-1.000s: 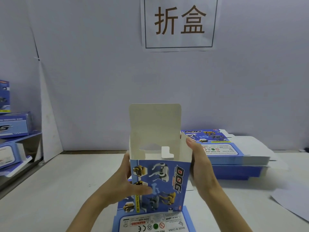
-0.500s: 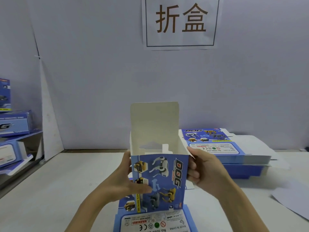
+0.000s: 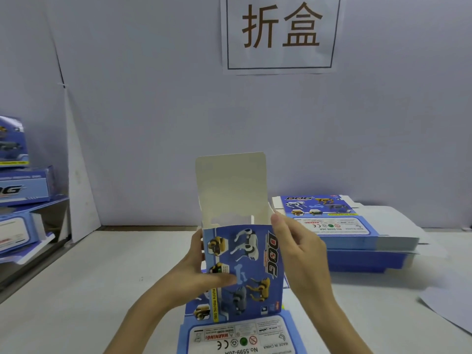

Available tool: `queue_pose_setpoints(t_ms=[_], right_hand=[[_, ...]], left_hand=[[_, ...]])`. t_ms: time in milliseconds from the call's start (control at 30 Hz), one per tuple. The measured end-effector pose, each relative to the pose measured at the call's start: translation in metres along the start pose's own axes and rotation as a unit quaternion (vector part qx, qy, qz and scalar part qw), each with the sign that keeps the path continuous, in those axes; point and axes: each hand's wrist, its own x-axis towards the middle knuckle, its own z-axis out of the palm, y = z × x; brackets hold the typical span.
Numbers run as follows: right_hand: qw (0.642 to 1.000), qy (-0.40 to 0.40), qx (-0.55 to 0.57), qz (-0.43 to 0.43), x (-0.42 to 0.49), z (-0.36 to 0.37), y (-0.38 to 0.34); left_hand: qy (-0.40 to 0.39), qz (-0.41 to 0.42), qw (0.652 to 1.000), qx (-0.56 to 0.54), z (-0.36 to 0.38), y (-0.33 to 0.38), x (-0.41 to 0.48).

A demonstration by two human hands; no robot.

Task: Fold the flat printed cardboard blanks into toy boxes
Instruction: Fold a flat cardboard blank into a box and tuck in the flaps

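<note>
I hold a blue printed toy box (image 3: 251, 267) upright over the table, its white top lid flap standing open. My left hand (image 3: 194, 274) grips the box's left side, thumb across the printed front. My right hand (image 3: 298, 254) is at the box's right top corner, fingers pressing the side flap inward. A flat printed blank (image 3: 242, 338) lies on the table under the box. A stack of flat blanks (image 3: 344, 226) sits at the right rear.
Folded blue boxes (image 3: 23, 185) are piled on a shelf at the left. A white sheet (image 3: 449, 305) lies at the table's right edge. A paper sign (image 3: 281, 31) hangs on the grey wall behind.
My right hand shifted from lying flat along the box's right side to curling over the top right corner, pushing the side flap in. The left hand kept its hold.
</note>
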Motion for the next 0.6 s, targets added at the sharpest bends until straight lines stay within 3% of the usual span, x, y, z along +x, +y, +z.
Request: queue_pose_setpoints(t_ms=[100, 167, 267, 367, 467, 533, 600], right_hand=[[1.000, -0.002, 0.003, 0.009, 0.006, -0.010, 0.000], [1.000, -0.016, -0.012, 0.011, 0.009, -0.015, -0.001], [0.990, -0.035, -0.118, -0.072, 0.014, -0.024, -0.001], [0.972, -0.096, -0.187, -0.106, 0.019, -0.034, 0.003], [0.958, -0.151, -0.219, -0.105, 0.022, -0.043, 0.007], [0.960, -0.148, -0.214, -0.104, 0.023, -0.045, 0.007], [0.965, -0.135, -0.195, -0.110, 0.022, -0.042, 0.007]], left_hand=[[-0.009, -0.005, 0.999, 0.038, 0.000, 0.004, -0.004], [0.032, 0.002, 0.995, 0.099, -0.005, 0.011, -0.008], [0.139, 0.117, 0.978, 0.103, -0.016, 0.029, -0.016], [0.206, 0.240, 0.929, 0.191, -0.026, 0.041, -0.020], [0.250, 0.314, 0.852, 0.336, -0.026, 0.042, -0.017], [0.289, 0.354, 0.814, 0.358, -0.027, 0.038, -0.015], [0.344, 0.364, 0.799, 0.334, -0.027, 0.031, -0.012]])
